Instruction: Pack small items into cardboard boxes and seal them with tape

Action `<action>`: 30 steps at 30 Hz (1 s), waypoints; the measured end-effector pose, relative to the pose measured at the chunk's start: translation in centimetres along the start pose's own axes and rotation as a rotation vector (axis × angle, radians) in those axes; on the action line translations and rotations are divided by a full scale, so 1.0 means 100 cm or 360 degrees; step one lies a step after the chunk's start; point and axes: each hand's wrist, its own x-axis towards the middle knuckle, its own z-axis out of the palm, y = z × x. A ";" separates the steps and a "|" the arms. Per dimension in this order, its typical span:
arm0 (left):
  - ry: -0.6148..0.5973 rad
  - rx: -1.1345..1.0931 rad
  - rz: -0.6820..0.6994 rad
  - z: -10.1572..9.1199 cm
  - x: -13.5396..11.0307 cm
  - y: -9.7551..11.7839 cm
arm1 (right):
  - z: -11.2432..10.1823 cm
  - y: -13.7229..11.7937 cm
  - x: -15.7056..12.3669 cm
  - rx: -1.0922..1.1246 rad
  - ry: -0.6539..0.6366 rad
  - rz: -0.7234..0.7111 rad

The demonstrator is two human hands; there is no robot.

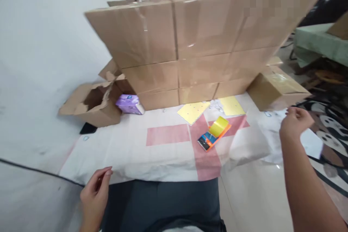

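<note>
My left hand (95, 192) hovers at the near edge of a white sheet with a pink cross (168, 145), fingers loosely curled and apart, holding nothing. My right hand (295, 121) reaches out at the sheet's right side, fingers bent inward; whether anything is in them is not visible. A tape dispenser with a yellow roll (214, 133) lies on the pink cross between my hands. Two yellow sheets (193, 111) lie beyond it, in front of a wall of stacked cardboard boxes (190, 43).
A torn open cardboard box (92, 103) and a purple packet (129, 104) sit at the left by the white wall. A single sealed box (276, 87) lies at the right. A green-covered table (318, 41) and dark cables are further right. Another person is partly visible behind the boxes.
</note>
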 end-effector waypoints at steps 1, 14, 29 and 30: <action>0.0066 0.0020 -0.0089 -0.013 -0.005 -0.010 | 0.007 -0.025 -0.007 0.0044 0.0024 -0.0061; 0.0076 0.0557 0.0279 0.003 0.217 0.079 | 0.256 -0.398 -0.307 -0.0105 -0.1793 -0.1434; -0.0631 0.1114 0.0547 -0.069 0.155 0.057 | 0.155 -0.318 -0.282 0.0646 -0.1675 -0.0351; -0.0674 0.1102 0.0621 -0.074 0.139 0.062 | 0.124 -0.301 -0.272 0.0808 -0.1560 -0.0308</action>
